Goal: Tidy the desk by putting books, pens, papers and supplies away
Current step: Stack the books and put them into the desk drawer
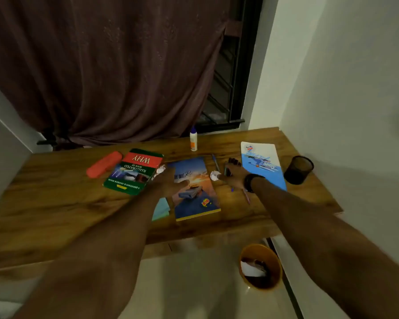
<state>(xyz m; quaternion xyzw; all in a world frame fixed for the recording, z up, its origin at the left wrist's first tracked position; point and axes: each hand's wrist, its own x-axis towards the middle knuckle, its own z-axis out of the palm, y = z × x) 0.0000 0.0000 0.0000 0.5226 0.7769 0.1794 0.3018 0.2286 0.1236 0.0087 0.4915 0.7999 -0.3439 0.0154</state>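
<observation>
My left hand [168, 183] reaches over the sunset-cover notebook [195, 192], fingers apart, fingertips at a crumpled paper ball [161, 169]. That ball lies against the green and red "WHY" book [134, 171]. My right hand [234, 174] lies to the right of the notebook, its thumb touching a second paper ball [215, 175]. A small dark object [227, 171] sits at its fingers; a grip on it is unclear. A blue pen [215, 162] lies just beyond, and a pink pen [246, 196] lies under the wrist.
On the wooden desk [55, 203]: an orange pencil case [104, 164], a glue bottle [193, 139], a blue booklet [262, 164], a black mesh pen cup [298, 169] and pale blue sticky notes [161, 209]. An orange waste bin [260, 265] holding paper stands on the floor.
</observation>
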